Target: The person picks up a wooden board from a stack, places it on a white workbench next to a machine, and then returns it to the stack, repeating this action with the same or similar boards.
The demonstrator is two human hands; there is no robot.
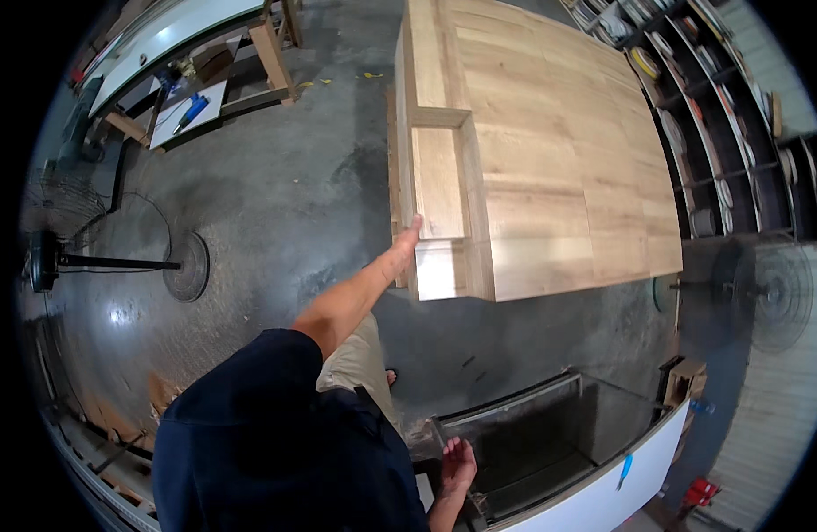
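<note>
A large light-wood cabinet [541,160] takes up the upper middle, with an open recessed section along its left side. My left arm reaches forward to that side, and my left hand [410,236] grips the edge beside the recess; most of its fingers are hidden. A pale, shiny panel [438,269] shows in the recess just nearer than this hand. Close to my body, my right hand [459,465] is held palm up with loosely bent fingers and nothing in it. It is beside a dark metal frame [515,406].
A white-topped bench [603,483] with a blue-handled tool [625,470] lies at lower right. Pedestal fans stand at left, on a round base [187,266], and at right [776,293]. Shelves [719,115] line the far right. A workbench [173,40] with a blue tool [194,113] is far left.
</note>
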